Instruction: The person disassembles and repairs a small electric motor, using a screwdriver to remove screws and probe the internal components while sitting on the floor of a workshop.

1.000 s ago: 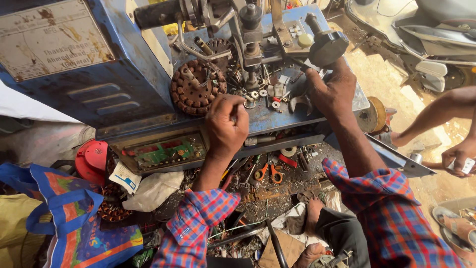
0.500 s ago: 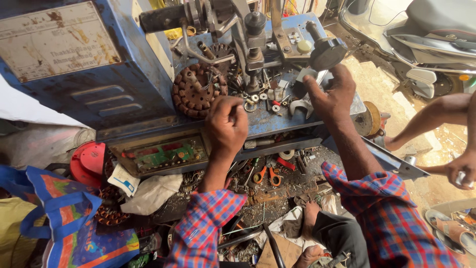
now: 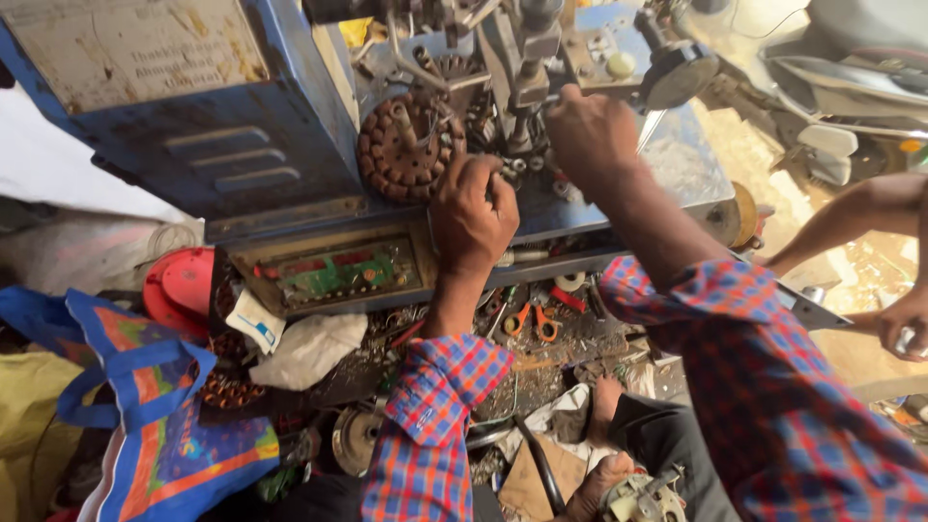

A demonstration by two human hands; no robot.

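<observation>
From the head view, we saw our left hand (image 3: 472, 215) curled into a loose fist at the desk (image 3: 677, 164) edge, just beside the round copper-wound stator (image 3: 406, 145); whether its fingers pinched anything we could not tell. Our right hand (image 3: 590, 135) was clenched around a metal part of the blue machine (image 3: 242, 164).

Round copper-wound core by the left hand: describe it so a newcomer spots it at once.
Start at the big blue machine filling the upper left. On its cluttered shelf, just left of the left hand, sits the core: a brown disc ringed with copper coils, a metal shaft sticking out of its middle. Nothing else on the shelf is round and coil-ringed; its neighbours are small grey metal parts.
</observation>
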